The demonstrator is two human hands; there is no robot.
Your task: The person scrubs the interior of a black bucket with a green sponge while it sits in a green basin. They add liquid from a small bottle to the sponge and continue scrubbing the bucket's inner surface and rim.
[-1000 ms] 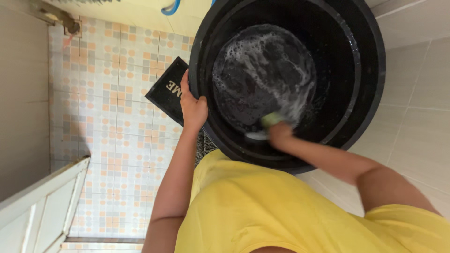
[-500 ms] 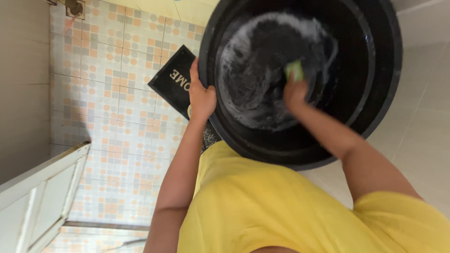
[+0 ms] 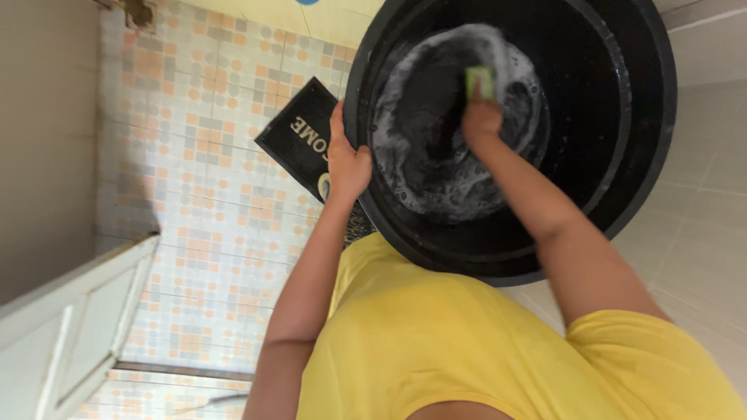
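A big round black tub (image 3: 622, 155) is tilted towards me, its inside covered in white soap foam (image 3: 420, 163). My left hand (image 3: 346, 159) grips the tub's left rim, thumb over the edge. My right hand (image 3: 481, 117) reaches deep inside and presses a small green sponge (image 3: 479, 81) against the foamy bottom near its upper part. My forearm crosses the tub's lower wall.
A black doormat (image 3: 299, 136) with white lettering lies on the orange-and-grey mosaic floor (image 3: 210, 194) left of the tub. A white door (image 3: 70, 327) stands at lower left. Pale wall tiles (image 3: 700, 218) are on the right. My yellow shirt (image 3: 436, 342) fills the bottom.
My right hand moved the sponge from the lower edge of the tub's bottom up across the foam to its upper part. The left hand kept its hold on the rim.
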